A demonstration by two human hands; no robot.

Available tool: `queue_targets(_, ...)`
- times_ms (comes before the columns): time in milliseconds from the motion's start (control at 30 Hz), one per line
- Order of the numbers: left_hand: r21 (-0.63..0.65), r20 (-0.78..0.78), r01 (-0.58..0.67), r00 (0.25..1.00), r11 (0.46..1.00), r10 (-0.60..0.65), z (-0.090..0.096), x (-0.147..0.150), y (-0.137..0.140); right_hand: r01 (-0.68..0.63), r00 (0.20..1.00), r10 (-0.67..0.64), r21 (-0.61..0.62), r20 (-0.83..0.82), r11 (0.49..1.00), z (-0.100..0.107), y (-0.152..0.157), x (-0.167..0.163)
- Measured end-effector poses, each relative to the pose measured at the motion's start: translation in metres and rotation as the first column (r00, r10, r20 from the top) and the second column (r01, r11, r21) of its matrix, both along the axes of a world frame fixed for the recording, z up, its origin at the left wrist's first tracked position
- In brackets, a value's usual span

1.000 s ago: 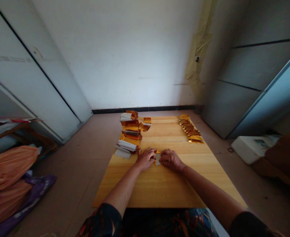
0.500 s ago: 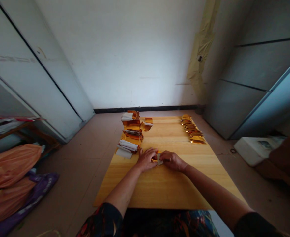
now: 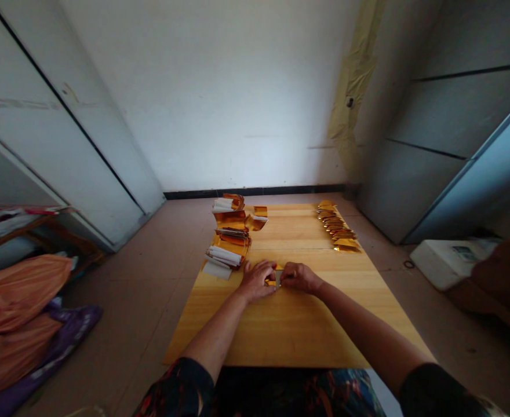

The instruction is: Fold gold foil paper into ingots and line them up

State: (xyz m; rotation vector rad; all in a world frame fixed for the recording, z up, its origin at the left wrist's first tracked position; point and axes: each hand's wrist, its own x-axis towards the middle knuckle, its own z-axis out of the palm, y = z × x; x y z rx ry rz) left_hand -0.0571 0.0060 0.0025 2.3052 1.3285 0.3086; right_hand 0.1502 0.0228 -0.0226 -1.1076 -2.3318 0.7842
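Near the middle of the wooden table (image 3: 281, 336), a small sheet of gold foil paper (image 3: 278, 278) with a pale grey back lies partly folded between my hands. My left hand (image 3: 256, 281) rests over its left side, thumb and fingers closed round it. From the right, my right hand (image 3: 301, 278) is closed at the sheet's other edge, fingertips pinched on it. My fingers hide much of the sheet. Past my left hand are loose stacks of gold foil paper (image 3: 231, 237), some curled with their grey backs up. At the far right stands a row of folded gold paper pieces (image 3: 337, 227).
A white wall (image 3: 237, 116) rises behind the table. Grey cabinets stand left (image 3: 94, 133) and right (image 3: 415, 156). Orange cloth (image 3: 24, 289) and a purple bag (image 3: 75, 324) lie at the left. A white box (image 3: 444, 263) sits on the floor at the right.
My right hand has shifted slightly, its fingers curling closer to the sheet's edge, and less of the grey side shows. My left hand has stayed in place.
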Motion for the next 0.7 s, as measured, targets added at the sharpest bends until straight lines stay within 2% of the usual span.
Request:
queue_targets(133, -0.002, 0.014, -0.003, 1.000, 1.000, 0.003, -0.001, 0.000, 0.000, 0.059, 0.993, -0.061, 0.021, 0.102, 0.998, 0.005, 0.000, -0.008)
queue_targets(433, 0.001, 0.034, -0.028, 0.999, 1.000, 0.028, -0.005, 0.000, 0.001, 0.063, 0.973, -0.074, 0.060, 0.216, 0.996, 0.013, -0.001, -0.012)
queue_targets(700, -0.023, 0.020, -0.017, 1.000, 1.000, 0.018, -0.004, 0.001, 0.002, -0.035, 0.973, 0.004, 0.129, 0.230, 0.991, 0.010, 0.001, -0.011)
